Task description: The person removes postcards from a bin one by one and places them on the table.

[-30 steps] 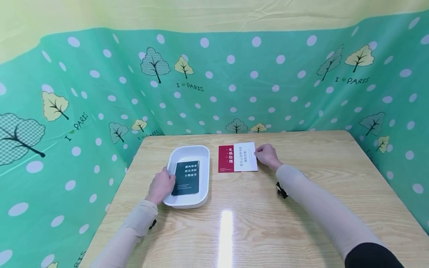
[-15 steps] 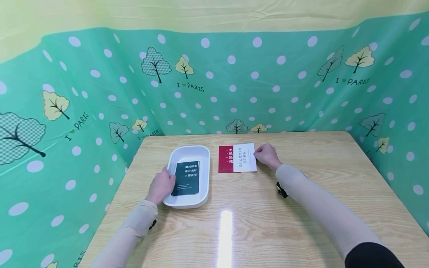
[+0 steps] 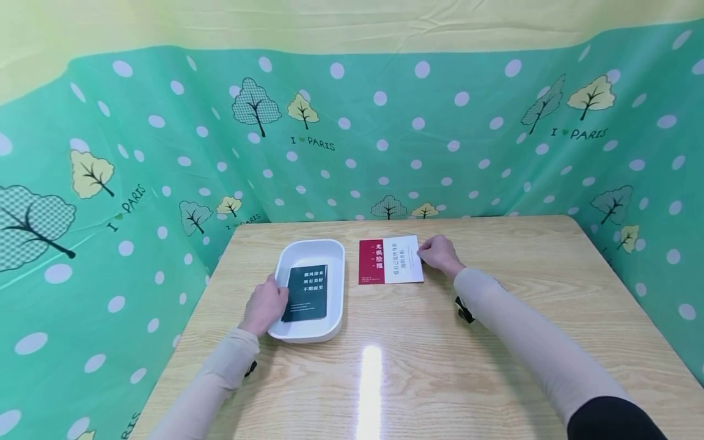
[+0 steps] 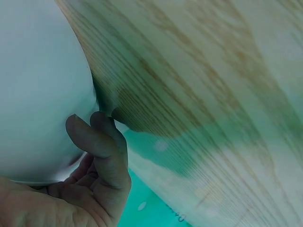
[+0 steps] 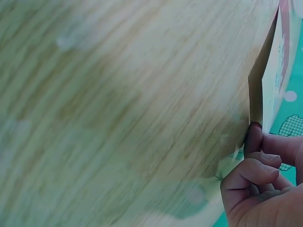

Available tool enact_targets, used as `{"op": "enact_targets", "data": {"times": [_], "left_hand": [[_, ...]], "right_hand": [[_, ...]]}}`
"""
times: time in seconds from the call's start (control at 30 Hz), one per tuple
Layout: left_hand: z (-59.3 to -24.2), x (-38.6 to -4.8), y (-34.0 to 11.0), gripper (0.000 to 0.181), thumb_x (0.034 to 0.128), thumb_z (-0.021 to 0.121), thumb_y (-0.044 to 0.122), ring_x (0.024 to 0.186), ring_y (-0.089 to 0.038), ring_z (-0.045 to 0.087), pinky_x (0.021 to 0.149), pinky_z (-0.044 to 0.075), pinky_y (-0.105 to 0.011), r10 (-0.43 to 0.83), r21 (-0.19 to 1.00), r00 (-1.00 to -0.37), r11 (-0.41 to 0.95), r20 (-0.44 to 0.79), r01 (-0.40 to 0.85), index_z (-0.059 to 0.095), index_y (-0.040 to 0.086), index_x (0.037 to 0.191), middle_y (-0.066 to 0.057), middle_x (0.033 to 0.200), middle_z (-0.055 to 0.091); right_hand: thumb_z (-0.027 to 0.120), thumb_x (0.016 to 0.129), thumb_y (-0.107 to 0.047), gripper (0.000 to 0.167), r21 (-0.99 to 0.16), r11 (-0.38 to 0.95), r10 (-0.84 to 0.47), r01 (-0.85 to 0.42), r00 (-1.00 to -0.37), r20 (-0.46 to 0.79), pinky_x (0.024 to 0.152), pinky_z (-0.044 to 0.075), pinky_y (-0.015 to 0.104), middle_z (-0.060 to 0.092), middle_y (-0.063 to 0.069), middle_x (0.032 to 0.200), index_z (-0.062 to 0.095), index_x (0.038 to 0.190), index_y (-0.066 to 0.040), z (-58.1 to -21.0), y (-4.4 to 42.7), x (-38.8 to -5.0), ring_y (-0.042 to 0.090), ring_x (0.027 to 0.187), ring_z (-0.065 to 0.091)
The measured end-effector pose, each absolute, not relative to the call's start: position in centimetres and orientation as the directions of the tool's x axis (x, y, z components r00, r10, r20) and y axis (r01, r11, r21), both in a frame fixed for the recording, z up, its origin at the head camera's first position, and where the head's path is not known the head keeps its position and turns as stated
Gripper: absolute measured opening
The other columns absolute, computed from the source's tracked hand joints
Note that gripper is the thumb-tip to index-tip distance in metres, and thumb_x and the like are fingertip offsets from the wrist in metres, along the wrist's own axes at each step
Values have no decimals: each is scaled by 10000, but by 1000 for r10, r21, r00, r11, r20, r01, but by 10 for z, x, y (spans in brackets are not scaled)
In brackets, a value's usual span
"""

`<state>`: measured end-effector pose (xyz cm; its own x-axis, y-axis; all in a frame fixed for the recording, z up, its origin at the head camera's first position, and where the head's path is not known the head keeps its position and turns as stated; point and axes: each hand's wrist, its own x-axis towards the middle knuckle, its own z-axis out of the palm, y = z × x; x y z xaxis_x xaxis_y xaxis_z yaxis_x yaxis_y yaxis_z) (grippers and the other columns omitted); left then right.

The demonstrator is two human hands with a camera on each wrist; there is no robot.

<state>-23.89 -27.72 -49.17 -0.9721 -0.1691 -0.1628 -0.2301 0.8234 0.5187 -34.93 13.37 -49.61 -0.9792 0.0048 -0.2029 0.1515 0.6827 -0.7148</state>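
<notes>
My left hand [image 3: 266, 307] grips the left rim of a white plastic basin [image 3: 337, 287]. The left wrist view shows its fingers [image 4: 99, 137] curled against the basin wall. Inside the basin lies a dark green card [image 3: 305, 293] with white characters, close to the thumb. To the right, a white card [image 3: 401, 260] with printed text overlaps a red card [image 3: 370, 261] on the table. My right hand [image 3: 440, 255] pinches the white card's right edge between thumb and finger. That edge is lifted a little off the wood in the right wrist view, where the fingers [image 5: 253, 175] are curled.
A light wooden table [image 3: 418, 360] carries everything, with a bright light reflection [image 3: 370, 391] in front. Green dotted cloth with tree prints [image 3: 352, 140] hangs behind the table and along both sides.
The white card shifts slightly left over the red one, then slightly back right, with my right hand still pinching it. My left hand and the basin stay in place.
</notes>
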Motion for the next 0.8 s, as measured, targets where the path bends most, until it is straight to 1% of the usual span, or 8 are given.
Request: {"op": "enact_targets", "data": {"times": [0.3, 0.43, 0.63, 0.8], "left_hand": [[-492, -239, -278, 521, 1090, 426, 187, 1076, -431, 707, 860, 606, -570, -173, 506, -971, 830, -166, -235, 370, -135, 1495, -398, 1333, 581], [-493, -240, -278, 510, 1087, 429, 186, 1052, -426, 715, 845, 611, -569, -168, 505, -973, 833, -158, -225, 384, -139, 1479, -396, 1306, 597], [-494, -239, -278, 515, 1087, 428, 186, 1054, -423, 714, 846, 612, -566, -168, 510, -973, 830, -159, -227, 381, -138, 1486, -395, 1317, 592], [-492, -240, -278, 505, 1089, 430, 189, 1023, -415, 720, 822, 623, -549, -169, 508, -973, 831, -159, -228, 391, -144, 1466, -394, 1286, 605]], "right_hand": [[654, 1026, -134, 236, -704, 692, 11, 158, -978, -208, 849, 549, 393, 714, 192, 1146, 753, 1163, 30, -497, 133, -352, 289, 955, 630], [656, 1026, -135, 216, -695, 701, 11, 160, -977, -213, 819, 541, 375, 719, 181, 1112, 754, 1139, 21, -497, 134, -353, 283, 933, 633], [660, 1022, -127, 202, -698, 701, 0, 149, -978, -209, 772, 532, 353, 724, 177, 1092, 757, 1117, 22, -495, 134, -351, 278, 918, 632], [661, 1020, -126, 208, -700, 697, 7, 155, -978, -209, 803, 540, 369, 717, 185, 1109, 746, 1135, 24, -494, 132, -352, 284, 934, 636]]}}
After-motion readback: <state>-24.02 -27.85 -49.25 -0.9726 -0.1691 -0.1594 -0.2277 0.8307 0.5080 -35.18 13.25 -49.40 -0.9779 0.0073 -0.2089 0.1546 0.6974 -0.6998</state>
